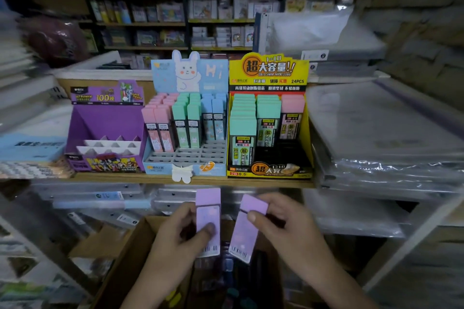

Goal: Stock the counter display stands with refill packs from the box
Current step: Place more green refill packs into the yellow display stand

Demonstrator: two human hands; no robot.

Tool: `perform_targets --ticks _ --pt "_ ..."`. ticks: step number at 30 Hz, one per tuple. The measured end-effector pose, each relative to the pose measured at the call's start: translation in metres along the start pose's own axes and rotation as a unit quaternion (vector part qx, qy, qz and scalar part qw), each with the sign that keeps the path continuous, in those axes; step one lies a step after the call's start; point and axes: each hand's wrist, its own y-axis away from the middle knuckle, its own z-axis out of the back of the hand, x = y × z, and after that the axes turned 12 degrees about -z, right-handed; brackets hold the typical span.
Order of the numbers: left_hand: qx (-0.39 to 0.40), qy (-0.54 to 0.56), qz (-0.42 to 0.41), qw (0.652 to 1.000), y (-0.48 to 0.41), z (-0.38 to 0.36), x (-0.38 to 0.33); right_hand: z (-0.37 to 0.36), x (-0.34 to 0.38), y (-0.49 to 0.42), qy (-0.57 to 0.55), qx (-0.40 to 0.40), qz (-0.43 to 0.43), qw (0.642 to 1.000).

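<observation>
Holding one purple pack each, both hands are near the camera, above the open cardboard box [130, 253]. The left hand [175, 231] grips the left refill pack [208, 211], with the fingers curled behind it and the thumb pressed on its front. This pack stands almost upright, with the purple cap on top and the barcode at the bottom. The right hand [281, 221] pinches the right refill pack [247, 228] close to its cap, thumb on the front and fingers behind. This pack is tilted, with its cap leaning to the right. The two packs are just beside each other and apart. More things lie inside the box, but they are too dark and blurred to name.

Farther away, on a wooden shelf [125, 178], three display stands are in a row. The purple stand [108, 118] at the left shows white dividers. The blue stand [160, 169] in the middle has a rabbit on its header. It carries pink packs [160, 128] at the left, green packs [187, 120] in the middle and blue packs [213, 118] at the right, all in the far rows. Its grey grid of slots shows in the near rows. The yellow stand [268, 70] at the right holds green-capped packs [242, 128] in two columns and pink-capped packs [292, 113] in the right column.
</observation>
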Motion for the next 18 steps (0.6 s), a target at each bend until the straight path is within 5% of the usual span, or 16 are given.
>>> perform_targets --ticks 10,18 --pt "-0.023 0.014 -0.155 0.988 -0.048 -0.006 -0.084 0.086 0.105 -0.024 -0.018 -0.105 0.173 0.979" --pt "-0.051 0.011 -0.204 0.978 -0.083 -0.019 -0.114 0.107 0.111 -0.098 0.102 -0.126 0.181 0.97"
